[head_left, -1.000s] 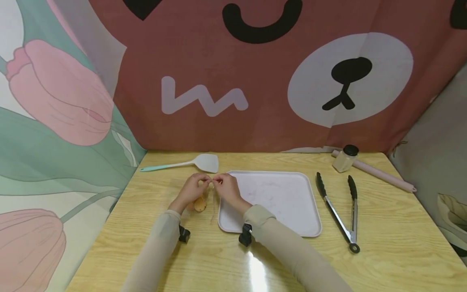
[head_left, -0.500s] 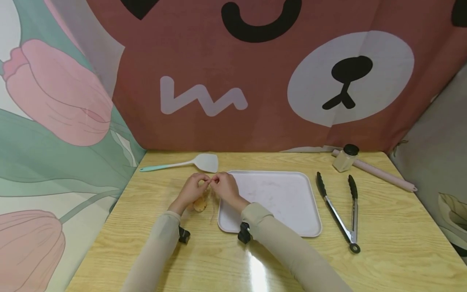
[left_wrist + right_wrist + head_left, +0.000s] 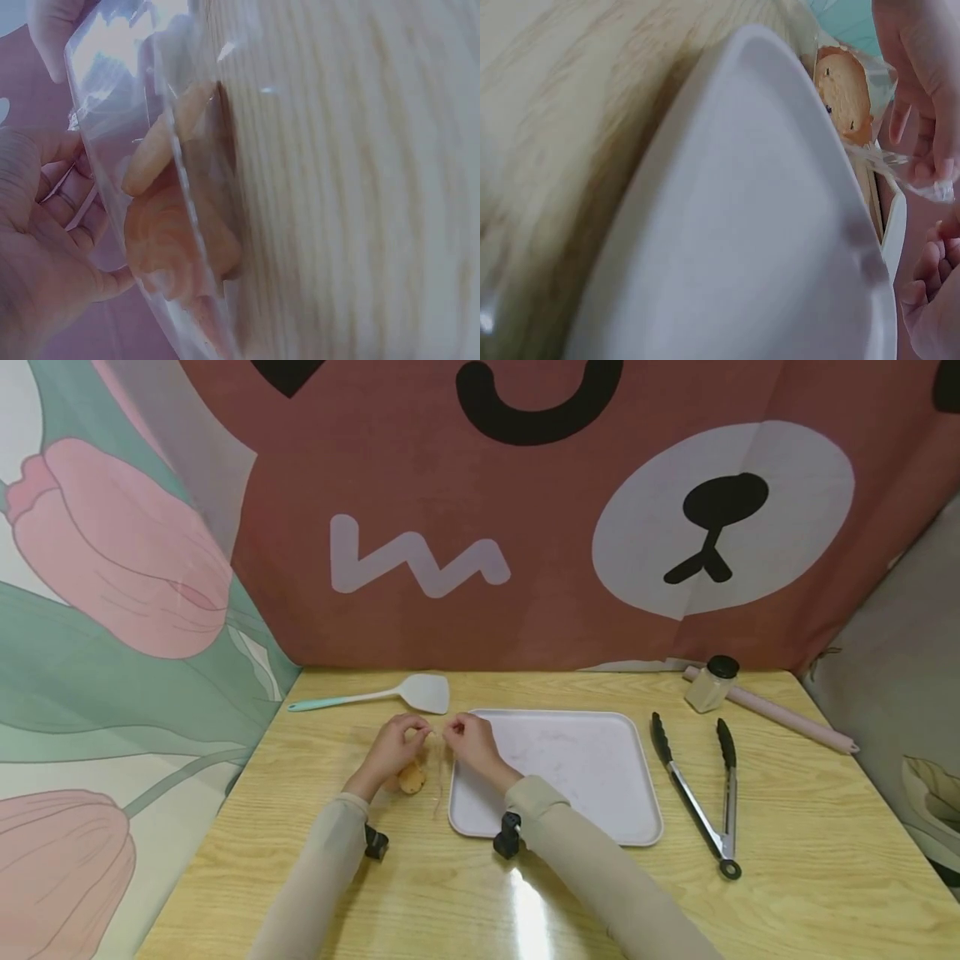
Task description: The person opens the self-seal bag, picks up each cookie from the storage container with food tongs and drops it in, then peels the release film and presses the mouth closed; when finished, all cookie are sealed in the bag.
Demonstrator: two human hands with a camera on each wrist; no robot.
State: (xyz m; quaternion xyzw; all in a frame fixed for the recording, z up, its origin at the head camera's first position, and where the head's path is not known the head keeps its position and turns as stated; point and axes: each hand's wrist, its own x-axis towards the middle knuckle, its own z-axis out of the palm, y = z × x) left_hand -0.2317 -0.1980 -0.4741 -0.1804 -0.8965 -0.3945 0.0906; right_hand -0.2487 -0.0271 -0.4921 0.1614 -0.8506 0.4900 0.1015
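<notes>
A clear plastic bag [image 3: 161,112] stands over the wooden table, left of the white tray [image 3: 570,777]. Inside are a round bread-like piece with dark specks [image 3: 844,90], an orange-brown swirled piece [image 3: 176,240] and a long tan piece [image 3: 169,139]. My left hand [image 3: 392,750] pinches the bag's upper edge between thumb and fingers. To its right, my right hand [image 3: 472,743] hovers over the tray's far left corner. Its fingers are curled and a small gap separates them from the bag. Nothing shows between its fingertips.
A spatula [image 3: 423,693] with a mint handle lies behind the hands. Right of the tray are spread black-tipped tongs [image 3: 693,806]. A black-lidded jar [image 3: 708,687] stands at the back right beside a pale pink rod [image 3: 791,720]. A printed cloth [image 3: 540,635] hangs behind the table.
The hands' fingertips were together at the bag's edge half a second ago. My right hand has since shifted slightly right, away from the left. The left hand stays nearly in place.
</notes>
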